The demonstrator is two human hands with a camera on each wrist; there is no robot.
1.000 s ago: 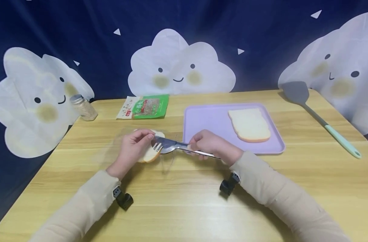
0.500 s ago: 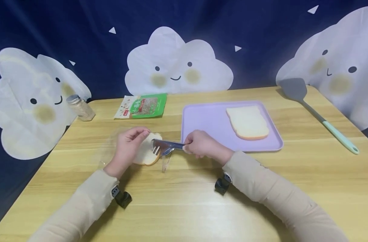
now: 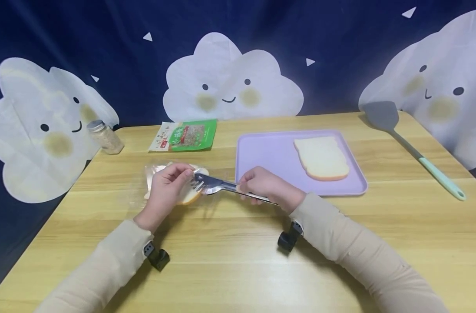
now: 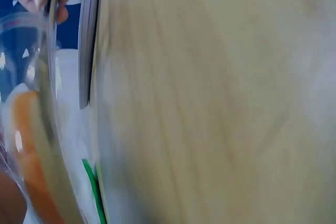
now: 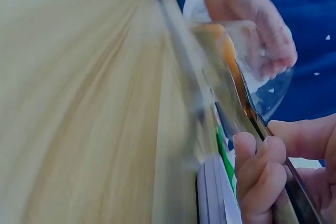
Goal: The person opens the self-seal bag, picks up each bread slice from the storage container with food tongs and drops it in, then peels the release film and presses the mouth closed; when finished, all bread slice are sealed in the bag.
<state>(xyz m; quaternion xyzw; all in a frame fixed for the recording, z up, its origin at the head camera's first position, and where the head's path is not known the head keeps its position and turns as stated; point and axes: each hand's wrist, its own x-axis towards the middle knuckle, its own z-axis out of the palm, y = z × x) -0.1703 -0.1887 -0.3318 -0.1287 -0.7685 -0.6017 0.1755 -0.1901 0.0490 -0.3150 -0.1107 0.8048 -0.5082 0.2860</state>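
Observation:
My right hand (image 3: 261,184) grips metal serving tongs (image 3: 227,186), one head pronged and the other flat. Their heads reach into a clear plastic bag (image 5: 276,95) and overlap the edge of a bread slice (image 3: 191,195); I cannot tell whether they clamp it. At the bag's edge, my left hand (image 3: 164,187) pinches the plastic between thumb and fingers. That hand hides part of the slice in the head view. In the left wrist view, the slice's orange crust (image 4: 29,156) shows through the plastic, tilted away from the table.
To the right, a lilac tray (image 3: 265,156) bears another bread slice (image 3: 322,158). A grey turner with a mint handle (image 3: 441,177) lies beyond it. Behind the hands are a green-and-white seed packet (image 3: 183,135) and, at the left edge, a lidded glass jar (image 3: 107,138).
The tongs shifted slightly right, then came back left over the slice. The bag and slice have turned, and more shiny plastic shows left of my left hand. Both hands keep their hold.

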